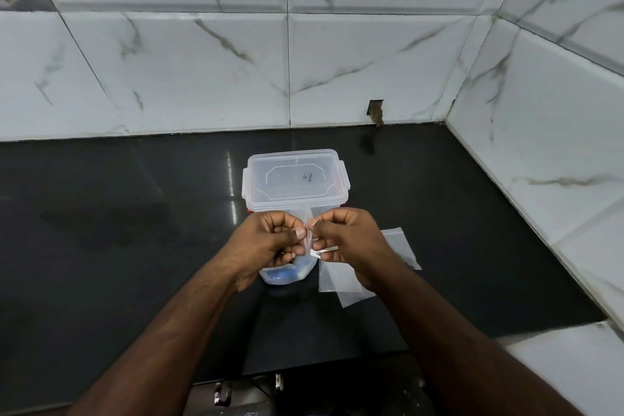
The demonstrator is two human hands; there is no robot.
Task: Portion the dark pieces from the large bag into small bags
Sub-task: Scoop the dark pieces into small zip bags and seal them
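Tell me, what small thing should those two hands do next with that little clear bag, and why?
Probably pull the mouth of the small bag open. The left hand and right hand pinch its top edge between them above the counter, and nothing dark shows inside it yet. More empty bags lie flat under the right hand.

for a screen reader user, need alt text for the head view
Both hands, left hand and right hand, pinch a small clear bag above a black counter. Behind sits a lidded clear container; empty bags lie right.
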